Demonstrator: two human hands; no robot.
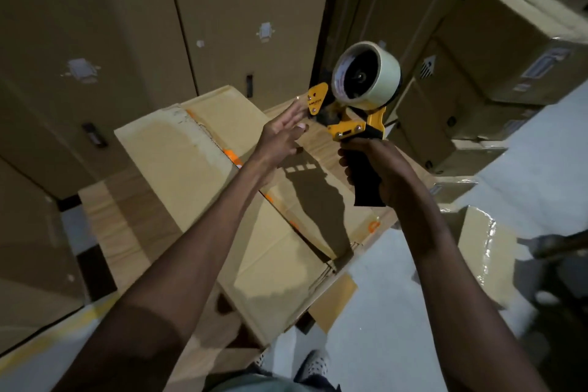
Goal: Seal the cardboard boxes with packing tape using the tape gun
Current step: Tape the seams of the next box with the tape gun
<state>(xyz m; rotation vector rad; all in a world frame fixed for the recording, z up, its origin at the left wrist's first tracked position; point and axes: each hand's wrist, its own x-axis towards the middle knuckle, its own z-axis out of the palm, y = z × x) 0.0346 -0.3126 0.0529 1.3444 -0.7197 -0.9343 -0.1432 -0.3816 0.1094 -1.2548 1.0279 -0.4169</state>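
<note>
A yellow and black tape gun point(353, 124) with a roll of clear tape point(366, 73) is held up in the air. My right hand point(378, 169) grips its black handle. With its fingers stretched out, my left hand point(283, 134) reaches the gun's front end, fingertips by the yellow flap. Below both hands lies a large cardboard box point(197, 175) with its top flaps closed, an orange strip showing along the centre seam. Whether tape runs between my left fingers and the gun cannot be made out.
Tall stacks of cardboard boxes point(496, 51) stand at the right. Big cartons point(95, 25) form a wall at the back and left. A shiny taped box point(490, 251) sits low at the right. The pale floor point(381, 344) and my shoes show at the bottom.
</note>
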